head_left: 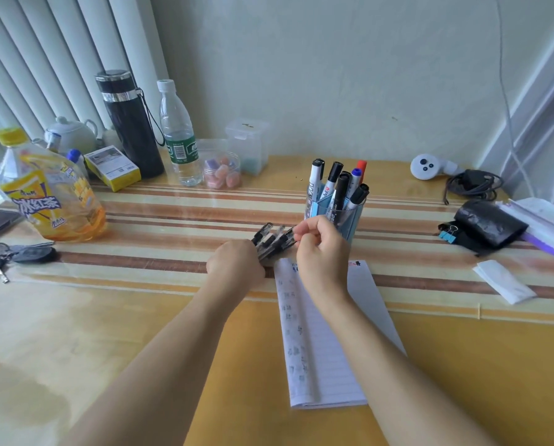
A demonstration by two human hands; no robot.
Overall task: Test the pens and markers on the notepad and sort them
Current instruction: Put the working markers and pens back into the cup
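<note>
Clear plastic pens [274, 241], black-capped, in fist of left hand [235, 263], one in pinch of right hand [322, 249]

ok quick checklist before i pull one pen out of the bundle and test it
1. Left hand grips the pen bundle firmly: ok.
2. Right hand pinches the rightmost pen by its end: ok.
3. That pen's cap is off: cannot tell.
4. Notepad lies flat with blank lines free: ok.
5. Marker holder stands upright behind the right hand: ok.
</note>
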